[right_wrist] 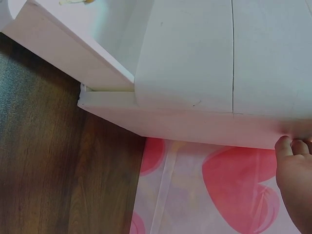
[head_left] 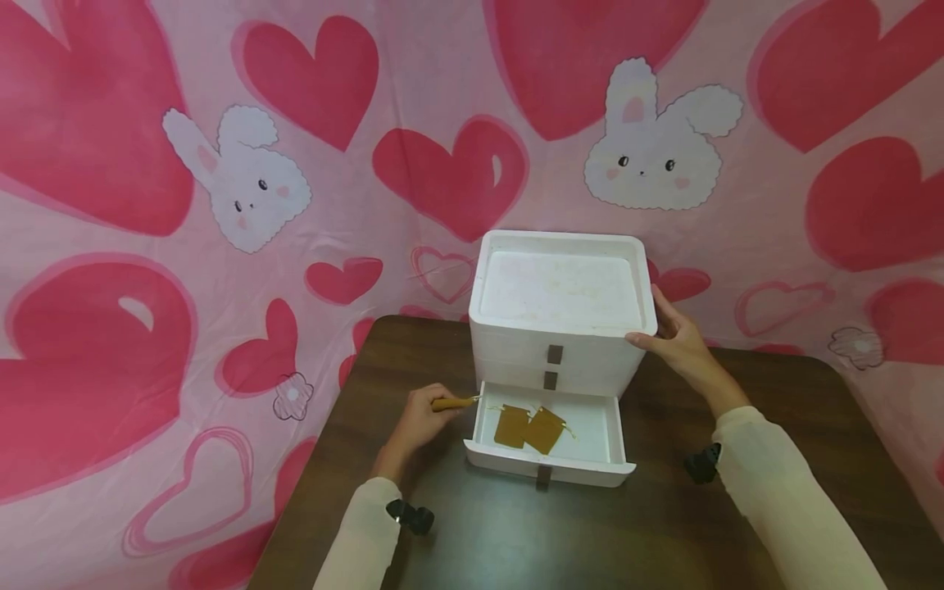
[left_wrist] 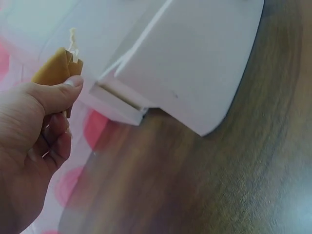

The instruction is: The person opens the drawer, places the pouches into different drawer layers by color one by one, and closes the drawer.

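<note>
My left hand (head_left: 426, 418) pinches a small mustard-coloured drawstring pouch (left_wrist: 54, 69) with pale cords, just left of the open bottom drawer (head_left: 601, 438). Inside that drawer lie two similar pouches, one pouch (head_left: 512, 427) on the left and another pouch (head_left: 544, 432) on the right, touching each other. The white drawer cabinet (head_left: 560, 356) stands upright, its two upper drawers closed. With thumb and fingers, my right hand (head_left: 680, 344) holds the cabinet's upper right corner; in the right wrist view its fingertips (right_wrist: 283, 145) touch the side, partly cut off.
A dark wooden table (head_left: 501, 533) carries the cabinet near its back edge. Behind hangs a pink cloth (head_left: 442, 74) with hearts and rabbits. The cabinet's top (head_left: 560, 287) is a shallow rimmed tray. Brown tabs (head_left: 555, 354) mark the drawer fronts.
</note>
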`<state>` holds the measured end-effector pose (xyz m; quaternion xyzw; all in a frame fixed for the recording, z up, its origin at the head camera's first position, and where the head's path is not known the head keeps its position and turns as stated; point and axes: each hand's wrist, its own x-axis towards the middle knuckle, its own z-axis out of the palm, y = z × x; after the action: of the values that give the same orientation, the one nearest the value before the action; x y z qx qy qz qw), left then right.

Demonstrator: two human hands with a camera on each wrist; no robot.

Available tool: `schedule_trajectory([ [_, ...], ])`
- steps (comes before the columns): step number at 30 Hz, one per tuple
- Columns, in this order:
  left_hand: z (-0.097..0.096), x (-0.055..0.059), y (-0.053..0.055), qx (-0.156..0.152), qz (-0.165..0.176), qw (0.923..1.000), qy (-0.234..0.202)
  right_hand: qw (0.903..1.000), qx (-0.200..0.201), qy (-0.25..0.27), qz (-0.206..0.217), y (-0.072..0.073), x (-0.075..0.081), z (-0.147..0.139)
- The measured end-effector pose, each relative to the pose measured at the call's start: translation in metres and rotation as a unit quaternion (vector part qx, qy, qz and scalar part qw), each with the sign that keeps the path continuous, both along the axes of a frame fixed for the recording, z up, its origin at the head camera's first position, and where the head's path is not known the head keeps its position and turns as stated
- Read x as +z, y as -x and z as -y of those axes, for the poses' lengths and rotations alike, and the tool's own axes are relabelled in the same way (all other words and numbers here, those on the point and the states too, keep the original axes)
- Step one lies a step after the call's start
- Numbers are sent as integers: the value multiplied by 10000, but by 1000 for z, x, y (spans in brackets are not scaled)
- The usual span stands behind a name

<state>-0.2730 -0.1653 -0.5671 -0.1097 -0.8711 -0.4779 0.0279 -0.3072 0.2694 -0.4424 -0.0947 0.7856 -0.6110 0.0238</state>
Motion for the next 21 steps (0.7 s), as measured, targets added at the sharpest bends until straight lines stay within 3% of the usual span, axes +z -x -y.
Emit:
schedule_trajectory([
  [5, -8, 9, 0, -196, -333, 9992, -110, 9998, 20, 187, -31, 1, -1, 0],
  [12, -24, 26, 0, -465, -276, 9984, -150, 10000, -25, 74, 15, 1, -1, -1],
  [21, -50, 42, 1, -847, -541, 9948, -130, 10000, -70, -16, 62, 1, -1, 1],
])
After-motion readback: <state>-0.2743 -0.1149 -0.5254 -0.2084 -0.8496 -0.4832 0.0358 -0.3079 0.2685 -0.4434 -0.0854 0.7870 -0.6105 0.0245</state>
